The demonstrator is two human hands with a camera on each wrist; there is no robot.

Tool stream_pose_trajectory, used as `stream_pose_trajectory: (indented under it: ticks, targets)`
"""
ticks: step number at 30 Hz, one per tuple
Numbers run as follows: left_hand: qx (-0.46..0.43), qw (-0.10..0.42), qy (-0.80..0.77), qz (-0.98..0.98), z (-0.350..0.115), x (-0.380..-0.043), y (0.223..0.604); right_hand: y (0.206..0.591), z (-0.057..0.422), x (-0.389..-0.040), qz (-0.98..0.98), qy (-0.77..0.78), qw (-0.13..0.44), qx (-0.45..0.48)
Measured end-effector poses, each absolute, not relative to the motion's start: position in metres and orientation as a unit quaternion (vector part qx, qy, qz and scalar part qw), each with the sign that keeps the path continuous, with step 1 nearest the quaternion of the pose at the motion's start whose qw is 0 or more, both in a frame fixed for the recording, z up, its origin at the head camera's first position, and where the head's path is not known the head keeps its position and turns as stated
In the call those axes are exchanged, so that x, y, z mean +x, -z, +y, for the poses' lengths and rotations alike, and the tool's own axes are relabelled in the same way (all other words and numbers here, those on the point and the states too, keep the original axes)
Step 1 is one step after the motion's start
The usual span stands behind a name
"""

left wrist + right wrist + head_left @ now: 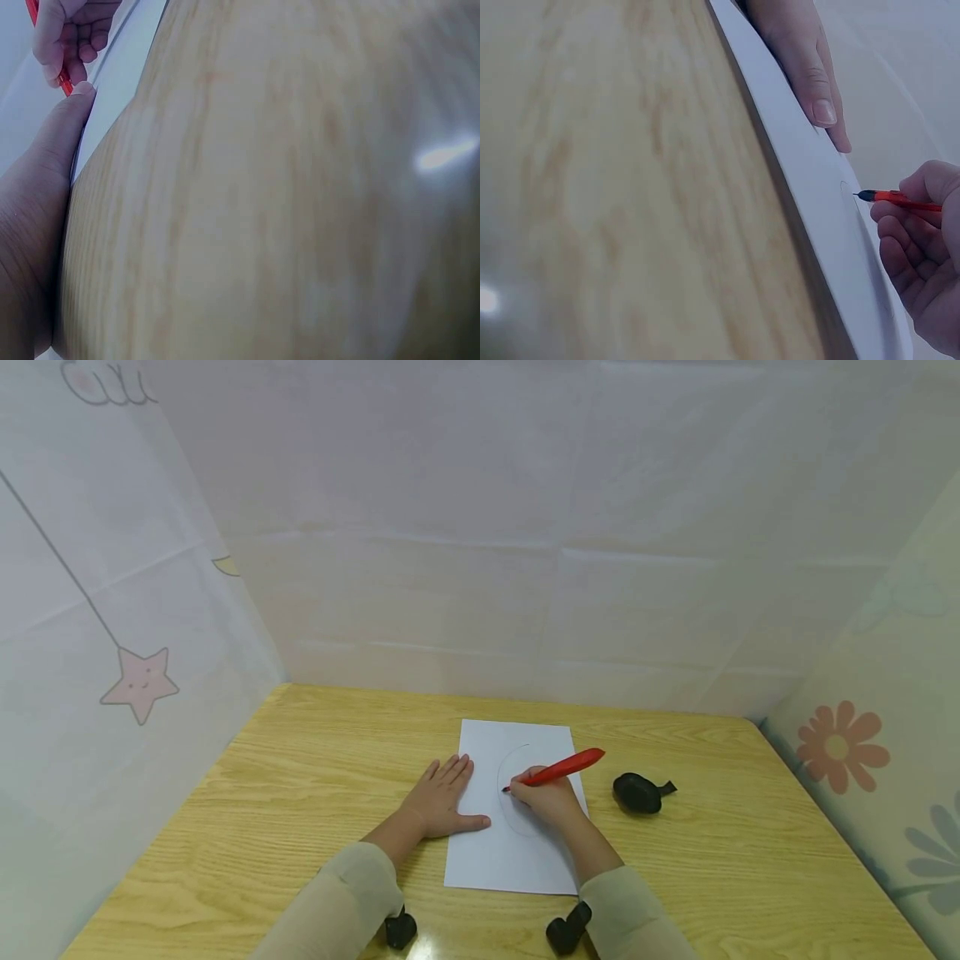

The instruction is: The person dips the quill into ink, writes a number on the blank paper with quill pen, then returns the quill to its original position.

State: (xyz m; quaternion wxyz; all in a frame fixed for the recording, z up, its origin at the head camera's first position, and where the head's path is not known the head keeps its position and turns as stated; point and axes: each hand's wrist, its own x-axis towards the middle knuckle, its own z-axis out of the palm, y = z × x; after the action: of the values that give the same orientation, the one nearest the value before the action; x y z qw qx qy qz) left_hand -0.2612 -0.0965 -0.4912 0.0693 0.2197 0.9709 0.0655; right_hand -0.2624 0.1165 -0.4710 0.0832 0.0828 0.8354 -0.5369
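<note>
A white sheet of paper [480, 860] lies on the wooden table, and a thin curved line is drawn on it, bulging to the left. My right hand [551, 797] pinches a red pen [573, 763], thick and tapered at its far end. In the right wrist view the pen's black tip [865, 195] is at the paper, beside the thin line; whether it touches cannot be told. Flat on the paper's left edge, my left hand [442, 800] rests with its fingers straight and its thumb pointing toward the right hand. The curled fingers of the right hand hide part of the pen.
To the right of the paper sits a black rounded object [637, 793] with a short tail. Black wrist devices [401, 930] hang under both sleeves. Pale printed sheets [525, 568] stand around the back and sides of the table [322, 760].
</note>
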Motion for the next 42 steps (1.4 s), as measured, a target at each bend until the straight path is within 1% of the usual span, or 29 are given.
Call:
stream_pose_trajectory:
  ticks: [14,33,37,42]
  targets:
    - [0.220,0.068,-0.070,0.971,-0.0964,-0.2615,0.4904,0.4740,0.1183,-0.2632,0.836,0.535,0.096,0.074]
    - [0.219,0.067,-0.061,0.972,-0.0966,-0.2623,0.4923,0.4728,0.1171,-0.2613,0.842,0.526,0.097,0.065]
    - [0.220,0.065,-0.064,0.971,-0.0965,-0.2627,0.4938,0.4730,0.1194,-0.2618,0.829,0.548,0.087,0.070]
    - [0.220,0.063,-0.063,0.971,-0.0965,-0.2634,0.4960,0.4720,0.1263,-0.2627,0.802,0.592,0.052,0.066]
